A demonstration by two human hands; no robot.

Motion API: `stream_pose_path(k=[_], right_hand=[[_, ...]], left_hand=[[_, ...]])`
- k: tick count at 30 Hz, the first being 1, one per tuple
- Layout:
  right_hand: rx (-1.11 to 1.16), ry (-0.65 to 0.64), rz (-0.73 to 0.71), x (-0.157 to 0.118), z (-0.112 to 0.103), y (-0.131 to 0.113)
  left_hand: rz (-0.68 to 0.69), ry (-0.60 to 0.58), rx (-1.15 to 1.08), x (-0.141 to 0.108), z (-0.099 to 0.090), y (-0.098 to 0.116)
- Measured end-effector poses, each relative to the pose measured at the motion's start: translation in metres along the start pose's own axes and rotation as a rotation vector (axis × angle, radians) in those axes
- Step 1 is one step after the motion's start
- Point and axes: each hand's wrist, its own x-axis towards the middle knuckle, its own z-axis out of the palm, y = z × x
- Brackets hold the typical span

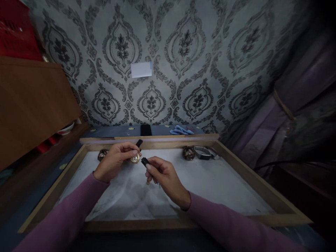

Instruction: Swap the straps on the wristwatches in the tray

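My left hand (118, 157) pinches a round gold watch (135, 159) between thumb and fingers, over the left part of a wooden-framed tray (131, 224). A short piece of black strap (139, 143) sticks up beyond the fingertips. My right hand (164, 175) is closed on a black watch strap (144, 161) whose blunt end points at the watch, with a small gap between them. Below the right fingers a small gold-coloured piece (148, 182) shows, perhaps a buckle. The rest of that strap is hidden in the hand.
A brown watch (102, 154) lies behind my left hand. Another brown watch (188, 153) and a silver watch (202, 153) lie at the tray's back right. Behind the tray are a blue cloth (181, 130) and a dark flat object (146, 130). A wooden cabinet (34, 94) stands left.
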Motion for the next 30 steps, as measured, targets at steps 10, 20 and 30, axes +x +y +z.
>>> stream_pose_path(k=[10, 20, 30], right_hand=[[0.071, -0.054, 0.104, 0.001, 0.0, 0.001], [0.042, -0.091, 0.129, 0.005, -0.001, 0.003], [0.082, -0.063, 0.152, 0.006, 0.001, 0.006]], left_hand=[[-0.062, 0.166, -0.267, 0.006, 0.004, -0.011], [-0.005, 0.149, -0.383, 0.004, 0.01, -0.026], [0.037, 0.157, -0.362, -0.001, 0.015, -0.027]])
